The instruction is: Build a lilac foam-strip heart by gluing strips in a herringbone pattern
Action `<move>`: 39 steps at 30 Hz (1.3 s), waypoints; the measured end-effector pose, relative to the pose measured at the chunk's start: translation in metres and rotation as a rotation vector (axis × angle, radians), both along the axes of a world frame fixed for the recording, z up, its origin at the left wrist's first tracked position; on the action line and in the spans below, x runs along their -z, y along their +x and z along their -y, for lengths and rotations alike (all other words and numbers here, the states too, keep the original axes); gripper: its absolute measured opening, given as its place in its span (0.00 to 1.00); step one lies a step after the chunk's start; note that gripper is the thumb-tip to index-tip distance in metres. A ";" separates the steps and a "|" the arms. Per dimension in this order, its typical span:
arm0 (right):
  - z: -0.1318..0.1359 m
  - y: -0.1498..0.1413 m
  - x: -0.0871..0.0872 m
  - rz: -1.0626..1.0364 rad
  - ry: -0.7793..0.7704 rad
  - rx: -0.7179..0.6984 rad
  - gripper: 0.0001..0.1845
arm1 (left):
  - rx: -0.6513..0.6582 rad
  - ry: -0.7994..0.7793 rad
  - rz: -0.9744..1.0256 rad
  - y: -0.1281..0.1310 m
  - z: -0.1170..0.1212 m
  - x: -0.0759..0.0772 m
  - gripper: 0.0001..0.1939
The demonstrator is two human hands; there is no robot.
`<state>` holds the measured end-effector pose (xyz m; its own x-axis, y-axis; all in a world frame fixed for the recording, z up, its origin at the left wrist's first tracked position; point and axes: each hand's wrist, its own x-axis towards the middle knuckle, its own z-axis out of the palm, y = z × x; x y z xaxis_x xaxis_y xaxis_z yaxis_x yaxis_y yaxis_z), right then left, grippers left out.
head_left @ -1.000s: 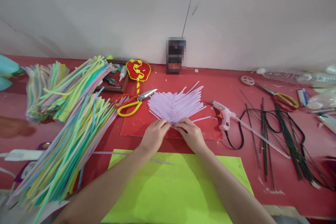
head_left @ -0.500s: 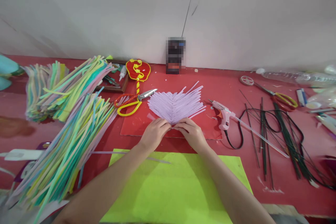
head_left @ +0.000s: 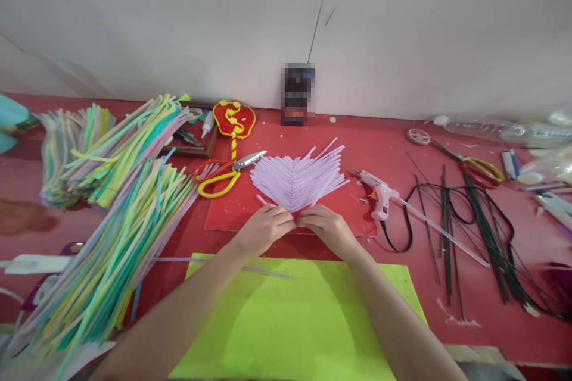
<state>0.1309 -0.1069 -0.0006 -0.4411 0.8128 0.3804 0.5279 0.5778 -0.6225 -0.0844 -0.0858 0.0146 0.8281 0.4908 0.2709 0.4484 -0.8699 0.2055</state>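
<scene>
"Many strips [head_left: 297, 181], lilac: location?"
"On the red board [head_left: 232, 214], V-patterned, tip towards its near edge."
"Next entry?"
"Left hand [head_left: 267, 227] and right hand [head_left: 329, 226], nearly meeting at that tip, fingers curled; whether clamped on strips, cannot tell."
"Flanking items?"
"Scissors [head_left: 236, 167], board's left edge; glue gun [head_left: 381, 203], board's right edge."

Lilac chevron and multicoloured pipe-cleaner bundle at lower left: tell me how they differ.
The lilac chevron is one colour; the bundle mixes green, yellow, blue and lilac. The chevron's stems angle into a V; the bundle's run roughly parallel. Both look made of pipe cleaners.
</scene>
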 end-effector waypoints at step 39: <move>-0.001 -0.018 0.010 0.040 -0.033 0.366 0.07 | -0.420 -0.109 0.181 0.006 -0.002 0.010 0.05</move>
<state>0.1129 -0.1055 -0.0105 -0.1328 0.9312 0.3394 0.7202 0.3259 -0.6124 -0.0789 -0.0839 0.0043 0.4953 0.8073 0.3209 0.7056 -0.5893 0.3934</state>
